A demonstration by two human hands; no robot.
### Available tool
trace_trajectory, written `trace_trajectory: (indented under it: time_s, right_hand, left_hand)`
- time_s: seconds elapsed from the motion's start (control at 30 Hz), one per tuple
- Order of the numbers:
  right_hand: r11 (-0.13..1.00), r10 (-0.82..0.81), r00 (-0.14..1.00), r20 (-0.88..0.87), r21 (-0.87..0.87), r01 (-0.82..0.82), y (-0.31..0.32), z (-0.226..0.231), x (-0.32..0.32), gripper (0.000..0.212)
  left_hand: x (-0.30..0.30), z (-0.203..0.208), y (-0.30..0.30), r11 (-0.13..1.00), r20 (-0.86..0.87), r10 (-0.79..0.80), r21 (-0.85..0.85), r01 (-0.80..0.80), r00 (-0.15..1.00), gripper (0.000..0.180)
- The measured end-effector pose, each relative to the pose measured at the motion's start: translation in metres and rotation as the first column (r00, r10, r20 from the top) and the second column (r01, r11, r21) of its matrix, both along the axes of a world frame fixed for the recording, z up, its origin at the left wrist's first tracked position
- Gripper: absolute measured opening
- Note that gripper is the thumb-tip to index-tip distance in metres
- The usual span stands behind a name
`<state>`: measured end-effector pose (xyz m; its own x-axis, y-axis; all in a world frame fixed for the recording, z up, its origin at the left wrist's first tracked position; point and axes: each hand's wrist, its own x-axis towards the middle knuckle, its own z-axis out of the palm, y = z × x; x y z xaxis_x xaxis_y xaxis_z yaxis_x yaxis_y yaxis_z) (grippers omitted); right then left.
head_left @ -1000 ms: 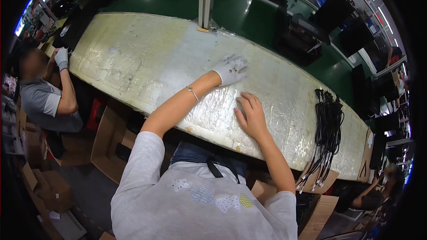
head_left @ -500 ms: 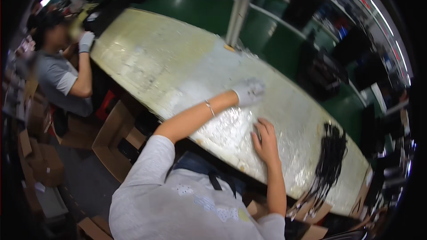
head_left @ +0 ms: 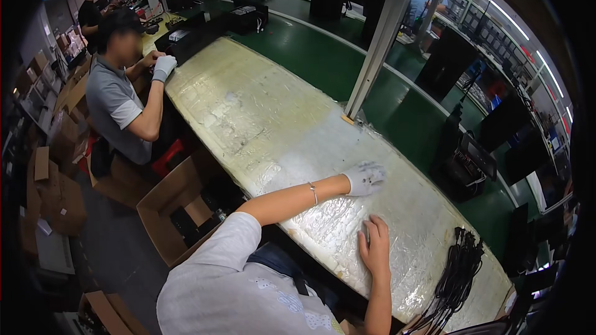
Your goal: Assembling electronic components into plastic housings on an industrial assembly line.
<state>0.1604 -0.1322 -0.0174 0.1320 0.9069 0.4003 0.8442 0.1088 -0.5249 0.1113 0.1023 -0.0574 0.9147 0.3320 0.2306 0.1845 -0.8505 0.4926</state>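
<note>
My left hand point(head_left: 366, 178), in a whitish glove with dark smudges, lies flat on the plastic-covered table point(head_left: 292, 96) with nothing visible in it. Nearer to me, my bare right hand point(head_left: 375, 242) rests on the same clear film, thumb apart from the slightly bent fingers, holding nothing. A bundle of black cables point(head_left: 458, 267) lies on the table to the right of my right hand.
An upright metal post point(head_left: 382, 43) stands at the table's far edge. Left of me is an open cardboard box point(head_left: 162, 226) with dark items inside. A co-worker point(head_left: 121, 93) sits at the table's far left end. Dark equipment point(head_left: 462, 167) stands beyond the table.
The view has tilted upward, so the scene sits lower and more of the room shows. Both my hands stay at about the same places on the table.
</note>
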Motion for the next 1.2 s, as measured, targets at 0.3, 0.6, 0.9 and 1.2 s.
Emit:
trace_trajectory:
  time_s: [0.3, 0.6, 0.9, 1.2]
  right_hand:
    - [0.994, -0.089, 0.986, -0.144, 0.056, 0.098, 0.008, -0.003, 0.015, 0.021]
    - [0.992, -0.091, 0.983, -0.157, 0.069, 0.103, 0.003, -0.008, 0.012, 0.013]
    - [0.999, 0.017, 0.932, 0.362, 0.023, -0.027, 0.033, 0.044, 0.033, 0.025]
    - [0.907, -0.160, 0.727, 0.667, 0.390, -0.159, 0.067, 0.148, 0.003, 0.021]
  left_hand:
    - [0.005, -0.007, -0.003, 0.995, 0.086, 0.077, 0.050, -0.082, 0.993, 0.036]
    - [0.001, -0.009, -0.008, 0.990, 0.139, 0.108, 0.080, -0.120, 0.984, 0.033]
    - [0.008, -0.018, -0.005, 0.988, 0.023, 0.106, 0.109, -0.108, 0.994, 0.039]
    - [0.000, 0.034, -0.001, 0.990, 0.147, -0.012, -0.136, 0.032, 0.989, 0.042]
